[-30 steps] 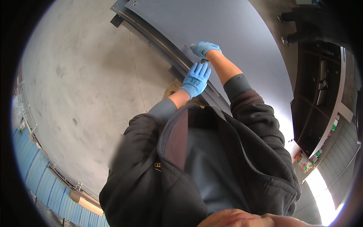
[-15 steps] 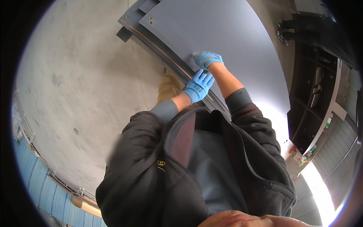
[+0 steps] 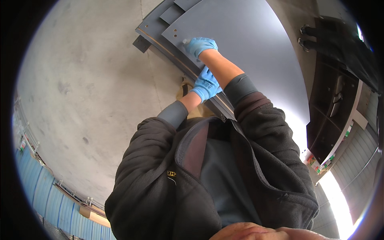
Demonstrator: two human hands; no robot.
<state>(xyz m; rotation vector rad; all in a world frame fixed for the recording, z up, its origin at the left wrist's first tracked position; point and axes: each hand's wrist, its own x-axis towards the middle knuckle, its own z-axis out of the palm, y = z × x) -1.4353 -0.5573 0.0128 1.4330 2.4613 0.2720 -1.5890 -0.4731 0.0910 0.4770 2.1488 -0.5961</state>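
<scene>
A large flat dark-grey panel (image 3: pixel 248 60) lies on top of a stack of similar panels. My right hand (image 3: pixel 201 47), in a light blue glove, is closed on its surface near the left edge. A small whitish, translucent piece (image 3: pixel 186 41) sticks out past its fingers; its kind I cannot make out. My left hand (image 3: pixel 207 86), gloved alike, lies along the panel's near-left edge with its fingers stretched out. My right forearm hides part of those fingers. Small drilled holes (image 3: pixel 175 33) show at the panel's far-left corner.
Beneath, a lower panel (image 3: pixel 160 40) with a thin tan edge juts out to the left. Concrete floor (image 3: pixel 96 80) spreads at left. A dark shelving unit (image 3: pixel 334 108) stands at right, and another person's dark-clothed legs (image 3: pixel 324 38) are behind it.
My right hand has slid left and farther away over the panel, toward the drilled corner. The left hand has shifted slightly left, and my right forearm now overlaps it.
</scene>
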